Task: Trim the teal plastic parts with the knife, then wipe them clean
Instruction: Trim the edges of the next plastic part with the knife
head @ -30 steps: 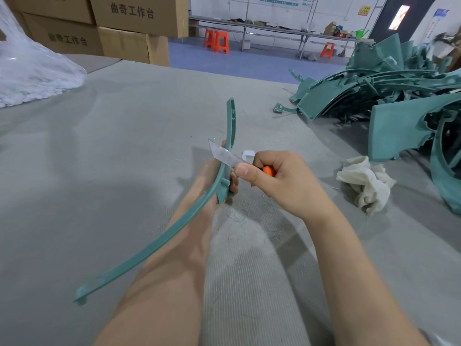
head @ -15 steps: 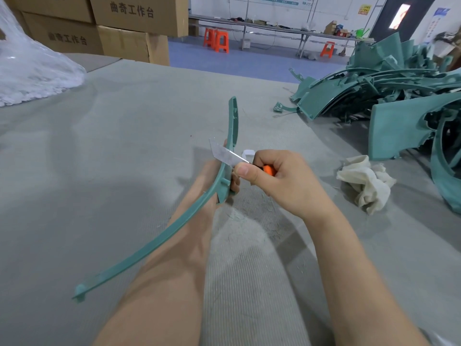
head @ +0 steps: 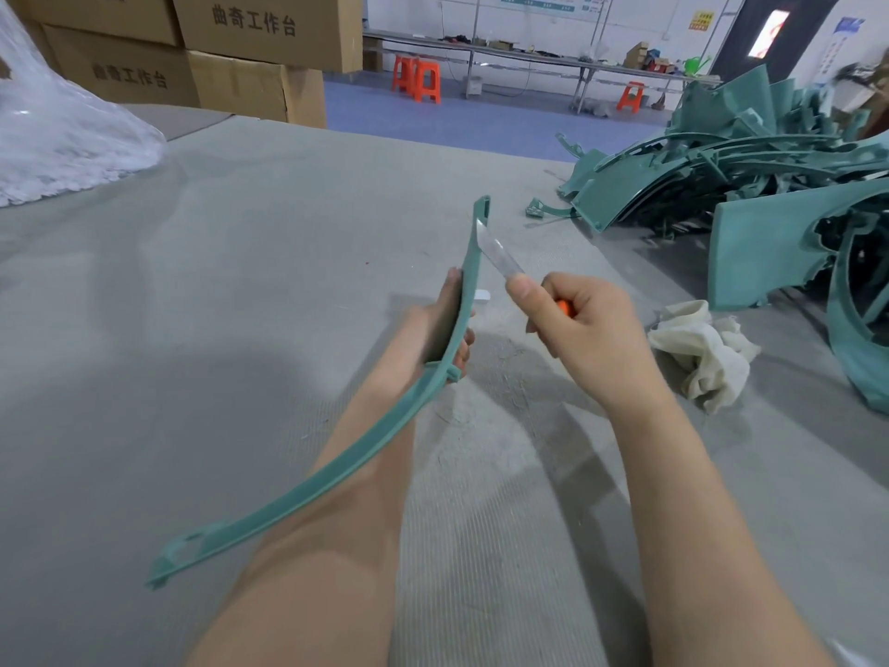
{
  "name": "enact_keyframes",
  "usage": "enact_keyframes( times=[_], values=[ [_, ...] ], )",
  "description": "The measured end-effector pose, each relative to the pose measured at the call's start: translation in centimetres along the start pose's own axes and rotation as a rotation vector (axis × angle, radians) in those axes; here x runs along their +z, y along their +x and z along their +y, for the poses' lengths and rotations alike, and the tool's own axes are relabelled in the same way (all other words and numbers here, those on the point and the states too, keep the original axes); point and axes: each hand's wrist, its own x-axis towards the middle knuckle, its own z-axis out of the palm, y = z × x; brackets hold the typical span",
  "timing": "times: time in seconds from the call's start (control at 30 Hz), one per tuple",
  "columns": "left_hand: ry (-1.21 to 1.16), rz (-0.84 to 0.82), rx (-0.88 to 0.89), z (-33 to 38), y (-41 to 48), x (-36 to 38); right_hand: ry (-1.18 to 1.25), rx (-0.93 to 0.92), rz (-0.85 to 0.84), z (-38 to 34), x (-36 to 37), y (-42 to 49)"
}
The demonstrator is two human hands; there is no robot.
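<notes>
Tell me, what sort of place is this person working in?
Most likely a small factory or workshop: a heap of teal plastic parts lies on the grey work surface, cardboard boxes are stacked behind it, and a long bench with orange stools stands across the blue floor.

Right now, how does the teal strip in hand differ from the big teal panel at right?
The teal strip is long, thin and curved; the teal panel is broad and flat. The left hand holds the strip up, knife blade at its upper end; the panel rests on the table, untouched. Both are teal plastic.
</notes>
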Motion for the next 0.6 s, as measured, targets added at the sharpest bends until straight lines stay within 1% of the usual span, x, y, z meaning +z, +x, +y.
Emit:
enact_keyframes(
  times=[0.03, 0.13, 0.23, 0.27, 0.37, 0.4, 0.43, 0.53, 0.57, 0.6],
  values=[
    [-0.028, -0.005, -0.007, 0.1, -0.1, 0.0, -0.005, 0.007, 0.017, 0.0, 0.0, 0.0],
    [-0.011, -0.013, -0.031, 0.4, -0.3, -0.1, 0.017, 0.034, 0.037, -0.3, 0.5, -0.1],
    [-0.031, -0.006, -0.02, 0.5, -0.7, -0.1, 0.07, 0.061, 0.013, -0.5, 0.1, 0.0],
    [0.005, 0.004, 0.008, 0.4, -0.5, -0.2, 0.082, 0.056, -0.011, -0.5, -0.1, 0.0],
    [0.239, 0.081, 0.093, 0.2, 0.0, -0.5, 0.098, 0.042, -0.123, -1.1, -0.2, -0.3],
    [0.259, 0.094, 0.112, 0.1, 0.2, -0.5, 0.113, 0.047, -0.156, -1.3, -0.2, -0.4],
    [0.257, 0.096, 0.113, 0.1, 0.3, -0.6, 0.147, 0.063, -0.185, -1.5, -0.3, -0.4],
    [0.109, 0.093, 0.131, 0.3, 0.0, -0.5, 0.327, 0.163, -0.286, -1.4, -1.1, -0.3],
    [0.099, 0.132, 0.147, 0.3, -0.1, -0.5, 0.381, 0.197, -0.343, -1.3, -1.5, -0.3],
    [0.147, 0.209, 0.167, 0.4, 0.1, -0.6, 0.434, 0.227, -0.405, -1.1, -1.9, -0.4]
  ],
)
